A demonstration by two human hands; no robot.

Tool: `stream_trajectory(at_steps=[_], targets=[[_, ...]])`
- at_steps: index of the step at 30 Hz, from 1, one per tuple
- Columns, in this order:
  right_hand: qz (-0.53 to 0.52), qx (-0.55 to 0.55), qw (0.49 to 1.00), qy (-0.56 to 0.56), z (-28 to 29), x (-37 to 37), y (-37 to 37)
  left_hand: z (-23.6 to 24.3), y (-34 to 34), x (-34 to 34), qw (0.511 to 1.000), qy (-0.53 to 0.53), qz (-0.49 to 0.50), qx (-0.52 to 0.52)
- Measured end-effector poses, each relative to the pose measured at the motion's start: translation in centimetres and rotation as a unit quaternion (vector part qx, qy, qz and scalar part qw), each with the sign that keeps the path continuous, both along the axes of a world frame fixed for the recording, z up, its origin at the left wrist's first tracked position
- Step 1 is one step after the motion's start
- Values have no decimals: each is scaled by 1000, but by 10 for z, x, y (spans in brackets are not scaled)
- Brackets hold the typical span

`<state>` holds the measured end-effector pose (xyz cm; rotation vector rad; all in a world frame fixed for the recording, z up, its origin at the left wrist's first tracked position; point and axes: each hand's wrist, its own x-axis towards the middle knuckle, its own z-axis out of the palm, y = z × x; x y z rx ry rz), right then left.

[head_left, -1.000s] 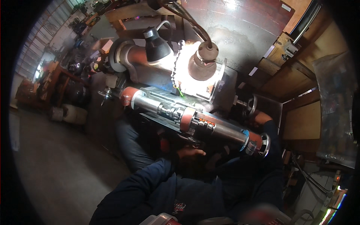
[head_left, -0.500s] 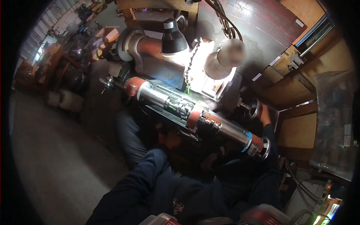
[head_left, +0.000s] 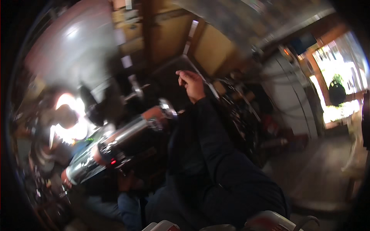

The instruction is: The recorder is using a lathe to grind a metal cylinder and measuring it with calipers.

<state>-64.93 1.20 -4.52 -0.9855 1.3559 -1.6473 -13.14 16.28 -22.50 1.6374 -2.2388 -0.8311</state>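
The steel cylinder assembly [head_left: 127, 131] with orange-red end fittings runs diagonally across the lower left, blurred by motion. My right hand [head_left: 191, 84] is raised beyond its right end, beside a dark panel; its fingers are loosely bent, somewhat apart, with nothing visible in them. My left hand [head_left: 127, 181] is low beneath the assembly, dim and smeared, so its grip is hidden. A lit work lamp [head_left: 66, 115] glares behind the assembly, and a shiny handwheel [head_left: 169, 108] sits at the assembly's right end.
A large reddish metal sheet [head_left: 71, 42] stands at upper left, with wooden panels [head_left: 216, 46] at the top middle. Hoses hang by a pale cabinet [head_left: 293, 96] on the right. A bright opening [head_left: 339, 69] is at far right, above the concrete floor [head_left: 304, 165].
The view has swung to the right, moving the assembly down and left. My right hand has let go of the handwheel at the back and risen, fingers loosened.
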Motion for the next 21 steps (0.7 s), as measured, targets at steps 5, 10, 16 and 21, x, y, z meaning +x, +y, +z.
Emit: stream_trajectory(at_steps=[5,10,16,21], targets=[[-130,193,862,450,-84,-67,190,81,-12,-45,979,-130,26,154],[-471,395,505,606,-98,-156,318,136,-3,-28,979,-116,-13,168],[-4,536,452,713,-159,-290,325,104,4,-46,969,-87,-146,182],[-53,419,432,797,-132,-107,265,199,-1,-112,962,-55,-152,220]])
